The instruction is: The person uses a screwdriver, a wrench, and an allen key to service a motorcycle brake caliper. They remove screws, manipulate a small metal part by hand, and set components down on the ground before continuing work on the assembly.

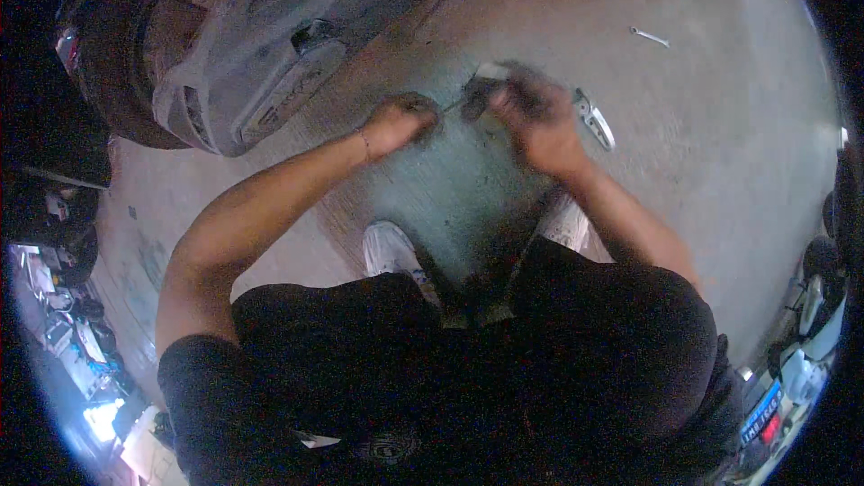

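Both my hands are out in front of me over the floor, close to each other. Curled fingers of my left hand [400, 124] grip one end of a thin dark rod-like piece [452, 107], which may be a cable. Its other end meets a small dark part [479, 97] held in my right hand [543, 126]. Motion blurs that hand, and the part's kind cannot be made out. Just right of it on the floor lies a silvery metal tool [596, 121] with a slotted body. Farther off at the right is a small combination wrench [650, 37].
A dark motor scooter or motorcycle [216, 63] with its wheel stands at the upper left, near my left hand. My white shoes [389, 247] are planted below my hands. Cluttered items [76, 333] line the far left edge, more [801, 369] the right.
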`<state>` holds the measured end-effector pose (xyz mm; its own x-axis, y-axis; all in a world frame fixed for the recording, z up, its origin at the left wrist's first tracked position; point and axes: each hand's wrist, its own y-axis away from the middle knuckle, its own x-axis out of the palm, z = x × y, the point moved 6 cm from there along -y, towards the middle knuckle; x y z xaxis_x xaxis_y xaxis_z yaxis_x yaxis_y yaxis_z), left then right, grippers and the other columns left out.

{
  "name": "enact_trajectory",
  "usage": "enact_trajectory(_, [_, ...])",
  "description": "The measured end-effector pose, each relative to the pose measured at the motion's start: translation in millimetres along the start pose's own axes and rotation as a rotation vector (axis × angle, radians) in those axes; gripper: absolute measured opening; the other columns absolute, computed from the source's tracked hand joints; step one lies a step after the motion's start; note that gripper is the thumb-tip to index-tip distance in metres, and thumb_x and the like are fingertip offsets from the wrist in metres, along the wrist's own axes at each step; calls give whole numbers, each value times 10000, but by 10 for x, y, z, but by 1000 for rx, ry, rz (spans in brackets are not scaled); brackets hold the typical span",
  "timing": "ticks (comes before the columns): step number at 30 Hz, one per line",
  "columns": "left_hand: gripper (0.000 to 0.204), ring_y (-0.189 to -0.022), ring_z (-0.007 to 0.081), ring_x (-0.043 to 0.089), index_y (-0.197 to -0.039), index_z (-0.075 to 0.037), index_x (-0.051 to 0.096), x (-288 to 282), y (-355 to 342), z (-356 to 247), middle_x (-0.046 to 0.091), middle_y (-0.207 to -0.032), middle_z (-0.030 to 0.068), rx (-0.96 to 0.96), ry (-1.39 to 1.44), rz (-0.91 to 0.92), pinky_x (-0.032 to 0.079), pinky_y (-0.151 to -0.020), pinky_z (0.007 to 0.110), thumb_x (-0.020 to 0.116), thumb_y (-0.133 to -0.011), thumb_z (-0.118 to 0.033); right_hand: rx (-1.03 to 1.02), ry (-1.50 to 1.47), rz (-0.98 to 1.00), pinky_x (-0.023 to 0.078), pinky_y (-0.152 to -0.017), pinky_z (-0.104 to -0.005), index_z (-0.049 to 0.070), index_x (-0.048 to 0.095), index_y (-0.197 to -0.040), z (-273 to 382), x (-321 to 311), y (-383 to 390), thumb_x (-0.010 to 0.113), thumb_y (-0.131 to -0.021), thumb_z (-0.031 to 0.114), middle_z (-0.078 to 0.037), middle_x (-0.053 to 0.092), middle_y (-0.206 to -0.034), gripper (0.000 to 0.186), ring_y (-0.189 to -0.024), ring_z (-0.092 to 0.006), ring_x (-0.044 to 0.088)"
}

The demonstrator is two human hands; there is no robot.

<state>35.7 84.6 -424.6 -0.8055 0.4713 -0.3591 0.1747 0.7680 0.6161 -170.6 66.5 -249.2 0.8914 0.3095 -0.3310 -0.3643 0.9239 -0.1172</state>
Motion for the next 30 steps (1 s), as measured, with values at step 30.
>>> enact_trajectory(30, [342,-1036,244,578,-1180,-16,535,-220,562,239,599,-1130,147,283,-339,140,454,-911,337,509,-871,-162,238,908,178,414,-967,-431,26,518,-1183,-1593,-153,-571,612,-764,307,-222,453,-1285,513,-1139,-371,476])
